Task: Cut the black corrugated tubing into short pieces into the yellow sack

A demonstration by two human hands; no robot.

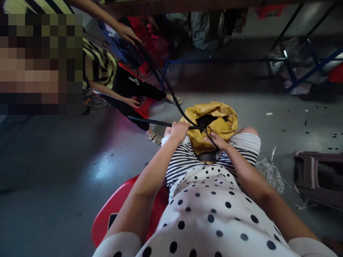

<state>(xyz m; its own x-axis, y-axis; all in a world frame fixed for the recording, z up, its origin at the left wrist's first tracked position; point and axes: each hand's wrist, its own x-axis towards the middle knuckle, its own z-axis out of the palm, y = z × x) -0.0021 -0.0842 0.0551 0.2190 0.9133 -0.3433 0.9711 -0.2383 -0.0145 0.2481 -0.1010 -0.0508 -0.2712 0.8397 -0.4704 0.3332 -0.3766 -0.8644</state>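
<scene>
My left hand (pixel 180 130) is closed around a black cable (pixel 158 122) that sticks out to the left past my knee. Just right of it, my right hand (pixel 217 140) pinches a thin black end of the cable, pointing down toward my lap. Another black length (pixel 171 89) rises from between my hands to the upper left, where another person's hand (pixel 128 34) touches it. Under my hands, between my knees, stands an open yellow sack (pixel 222 128) with dark material inside.
A person in a striped shirt (pixel 100 66) sits at the left. A red stool (pixel 118 203) is beneath me. To the right are clear plastic wrap (pixel 270 175), a grey stool (pixel 305 171) and a blue metal frame (pixel 316 73).
</scene>
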